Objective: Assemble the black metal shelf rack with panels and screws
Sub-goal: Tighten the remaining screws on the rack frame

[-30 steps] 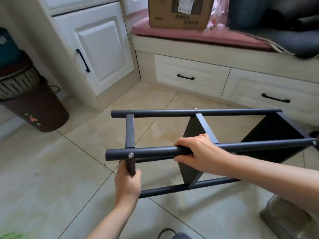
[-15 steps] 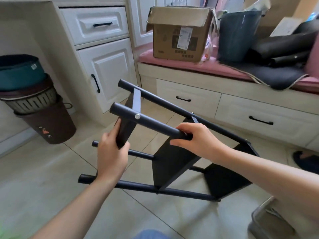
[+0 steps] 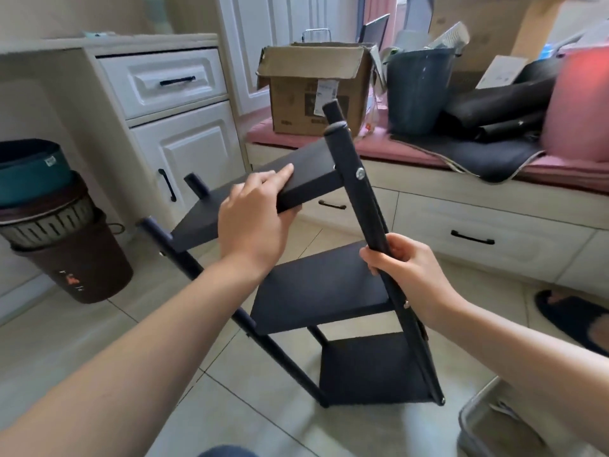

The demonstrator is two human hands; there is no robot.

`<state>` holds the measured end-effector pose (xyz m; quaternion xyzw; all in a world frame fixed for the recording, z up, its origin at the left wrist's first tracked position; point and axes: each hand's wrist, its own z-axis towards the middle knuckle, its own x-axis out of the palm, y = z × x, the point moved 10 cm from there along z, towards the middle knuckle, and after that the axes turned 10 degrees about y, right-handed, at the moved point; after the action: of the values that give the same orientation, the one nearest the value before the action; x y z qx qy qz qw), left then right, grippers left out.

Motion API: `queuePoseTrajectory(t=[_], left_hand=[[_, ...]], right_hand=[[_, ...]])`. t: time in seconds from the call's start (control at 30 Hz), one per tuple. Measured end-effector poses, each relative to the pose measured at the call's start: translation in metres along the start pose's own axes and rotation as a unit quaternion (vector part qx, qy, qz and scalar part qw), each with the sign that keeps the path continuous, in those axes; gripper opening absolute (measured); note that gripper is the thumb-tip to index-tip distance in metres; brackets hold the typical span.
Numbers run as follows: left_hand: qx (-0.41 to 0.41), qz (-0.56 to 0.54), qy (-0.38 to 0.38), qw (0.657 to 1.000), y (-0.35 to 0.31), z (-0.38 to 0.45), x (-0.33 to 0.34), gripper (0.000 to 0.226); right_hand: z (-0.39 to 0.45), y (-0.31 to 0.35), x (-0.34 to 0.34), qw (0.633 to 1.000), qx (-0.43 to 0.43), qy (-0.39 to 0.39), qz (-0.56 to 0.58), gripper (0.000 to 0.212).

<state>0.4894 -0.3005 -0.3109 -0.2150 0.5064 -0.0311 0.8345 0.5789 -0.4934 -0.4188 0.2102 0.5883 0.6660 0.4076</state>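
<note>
Your left hand (image 3: 255,222) fingers are clamping the top panel (image 3: 290,179); your right hand (image 3: 403,268) is wrapping a post (image 3: 364,189). The shelf rack (image 3: 346,291) is leaning tilted on the floor tiles (image 3: 230,407), seemingly stiff and light; posts are offering the surest hold.

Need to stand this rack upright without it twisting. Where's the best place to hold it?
Probably as now: right hand wrapped around the near right post from the front, between the top panel and middle panel, where the round tube is bare. Left hand clamps the top panel's front edge from above, steadying the tilted rack.
</note>
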Motion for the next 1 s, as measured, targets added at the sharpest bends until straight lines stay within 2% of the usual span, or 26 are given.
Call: queuePoseTrajectory(t=[0.13, 0.3, 0.47, 0.63, 0.77, 1.0], left_hand=[[0.057, 0.019, 0.0, 0.998, -0.045, 0.001, 0.019, 0.052], [0.108, 0.076, 0.015, 0.991, -0.085, -0.004, 0.045, 0.056], [0.105, 0.1, 0.005, 0.989, -0.1, -0.006, 0.056, 0.058], [0.125, 0.134, 0.023, 0.983, -0.114, -0.013, 0.074, 0.06], [0.127, 0.149, 0.025, 0.98, -0.115, -0.017, 0.081, 0.06], [0.122, 0.134, 0.018, 0.983, -0.119, -0.02, 0.08, 0.06]], right_hand=[[-0.018, -0.017, -0.035, 0.999, 0.014, -0.026, 0.011, 0.018], [-0.035, -0.037, -0.072, 0.997, 0.034, -0.065, -0.003, 0.033], [-0.042, -0.05, -0.077, 0.997, 0.049, -0.051, 0.02, 0.031], [-0.051, -0.081, -0.071, 0.99, 0.093, -0.073, 0.075, 0.021], [-0.055, -0.089, -0.068, 0.991, 0.101, -0.057, 0.064, 0.021], [-0.058, -0.082, -0.074, 0.992, 0.089, -0.079, 0.037, 0.02]])
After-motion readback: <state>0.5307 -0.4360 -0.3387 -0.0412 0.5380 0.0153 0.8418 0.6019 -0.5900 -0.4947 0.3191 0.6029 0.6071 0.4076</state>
